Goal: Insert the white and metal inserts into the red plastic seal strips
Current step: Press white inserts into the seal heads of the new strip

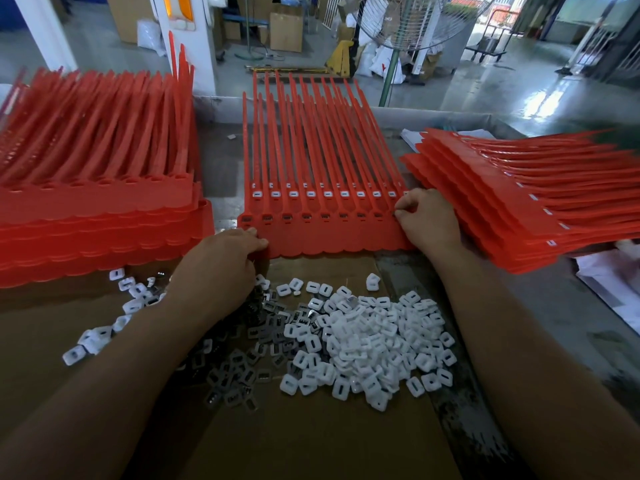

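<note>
A red sheet of joined seal strips (325,233) lies flat in the middle of the table, its long tails pointing away from me. Under it lies another sheet whose sockets hold white inserts (327,194). The top sheet's sockets (306,216) show dark metal pieces. My left hand (221,261) pinches the sheet's near left corner. My right hand (427,218) has curled fingers at the sheet's right edge, fingertips pinching at the last socket. Loose white inserts (367,344) and grey metal inserts (242,368) are heaped on brown cardboard (311,438) close to me.
A tall stack of red strip sheets (97,202) fills the left side. Another fanned stack (512,195) with white inserts lies at the right, over white papers (609,275). A standing fan (401,26) and boxes sit beyond the table's far edge.
</note>
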`<state>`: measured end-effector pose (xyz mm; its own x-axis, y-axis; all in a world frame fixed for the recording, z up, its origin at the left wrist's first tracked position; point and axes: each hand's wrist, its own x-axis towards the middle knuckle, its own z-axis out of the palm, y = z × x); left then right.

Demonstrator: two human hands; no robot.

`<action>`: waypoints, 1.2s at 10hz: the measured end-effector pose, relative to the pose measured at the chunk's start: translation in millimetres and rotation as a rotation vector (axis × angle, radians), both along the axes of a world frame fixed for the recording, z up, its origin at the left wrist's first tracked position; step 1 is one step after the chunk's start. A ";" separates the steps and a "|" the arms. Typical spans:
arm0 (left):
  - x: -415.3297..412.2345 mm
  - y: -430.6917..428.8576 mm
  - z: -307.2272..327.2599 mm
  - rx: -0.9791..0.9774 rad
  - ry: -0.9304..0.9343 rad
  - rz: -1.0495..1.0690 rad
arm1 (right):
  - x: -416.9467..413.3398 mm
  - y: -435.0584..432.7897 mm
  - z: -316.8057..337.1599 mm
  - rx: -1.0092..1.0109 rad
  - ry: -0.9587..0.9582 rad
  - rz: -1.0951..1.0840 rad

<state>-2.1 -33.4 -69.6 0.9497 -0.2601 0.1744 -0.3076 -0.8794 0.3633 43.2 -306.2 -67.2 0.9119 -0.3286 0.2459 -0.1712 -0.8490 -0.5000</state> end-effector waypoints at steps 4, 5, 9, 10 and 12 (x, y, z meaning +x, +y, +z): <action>-0.6 -0.2 1.1 -0.002 0.003 0.003 | -10.5 0.6 0.4 -0.150 -0.007 0.047; -1.5 0.5 0.9 0.001 0.004 0.001 | -12.5 0.1 0.9 -0.182 0.024 0.069; -4.5 0.8 1.0 -0.015 0.012 0.006 | -39.7 35.3 38.7 0.060 -0.074 0.345; -5.1 1.1 2.4 -0.025 0.015 0.012 | -57.8 65.6 49.8 0.078 0.111 0.640; -5.1 0.8 3.0 -0.028 0.005 0.008 | -77.8 98.3 48.4 -0.030 0.360 0.968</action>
